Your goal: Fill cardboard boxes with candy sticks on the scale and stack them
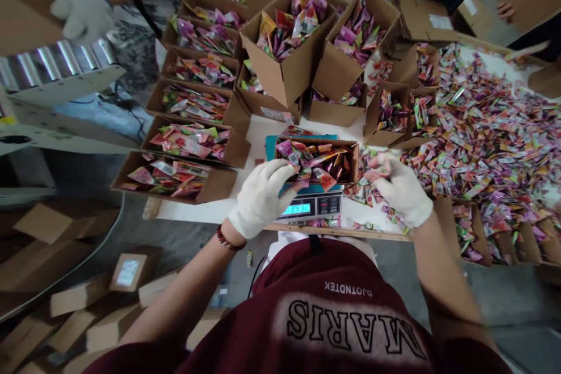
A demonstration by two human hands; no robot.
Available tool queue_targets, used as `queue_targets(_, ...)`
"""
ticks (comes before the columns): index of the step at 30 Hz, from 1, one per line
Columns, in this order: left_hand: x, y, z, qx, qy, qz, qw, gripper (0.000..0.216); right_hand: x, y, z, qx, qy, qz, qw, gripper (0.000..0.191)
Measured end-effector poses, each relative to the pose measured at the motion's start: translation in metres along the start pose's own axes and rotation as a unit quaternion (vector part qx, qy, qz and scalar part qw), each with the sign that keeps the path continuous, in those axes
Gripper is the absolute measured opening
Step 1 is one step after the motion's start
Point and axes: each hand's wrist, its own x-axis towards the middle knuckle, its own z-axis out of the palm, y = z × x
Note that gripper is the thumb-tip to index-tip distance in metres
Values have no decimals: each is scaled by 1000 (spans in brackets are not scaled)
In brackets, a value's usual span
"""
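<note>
A small cardboard box [354, 163] full of colourful wrapped packets [324, 159] sits on a digital scale [328, 204] with a lit blue display. At the box's left front corner is my left hand [263, 196], in a white glove. Its fingers and thumb are apart, the fingertips touching the packets at the edge. My right hand [403, 190], also gloved and slightly blurred, is to the right of the box, above loose packets [363, 191]. Its fingers are curled round a small reddish packet [380, 168], partly hidden by the glove.
Packet-filled boxes [193, 134] line the left side; larger open boxes [284, 76] stand behind the scale. A wide heap of packets [491, 128] covers the right of the table. Cartons [100, 304] lie on the floor at left. A co-worker's gloved hand [85, 14] holds a carton.
</note>
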Motion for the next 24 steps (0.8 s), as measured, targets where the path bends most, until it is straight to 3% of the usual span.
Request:
queue_targets(4, -1, 7, 1, -41, 67, 12, 997, 20, 15, -64, 12, -71, -14, -89, 993, 51)
queue_targets(6, -8, 5, -1, -46, 98, -17, 994, 16, 17, -76, 26, -118, -60, -144, 981, 38)
queue_targets(8, -15, 2, -2, -34, 94, -30, 995, 10, 22, -77, 44, -167, -152, -184, 957, 26)
queue_targets(10, -17, 2, 1, -14, 39, -7, 999, 12, 34, -70, 62, -224, -245, -159, 930, 25)
queue_targets(13, -7, 12, 16, 23, -119, 60, 991, 24, 56, -56, 78, -250, -361, -80, 895, 31)
queue_targets(15, 8, 20, 31, 64, -221, 63, 971, 26, 64, -52, 78, -232, -406, -73, 881, 31)
queue_targets(17, 25, 23, 42, 105, -270, 35, 957, 20, 60, -50, 69, -191, -372, -102, 903, 29)
queue_targets(20, 42, 15, 38, 129, -277, 12, 952, 22, 39, -41, 44, -55, -189, -172, 965, 38)
queue_targets(22, 41, 4, 17, 135, -265, 6, 955, 25, 21, -19, 19, 18, -51, -159, 986, 41)
queue_targets(24, 29, -8, -19, 150, -234, -11, 960, 30, 2, 22, -10, -3, 69, -61, 996, 42)
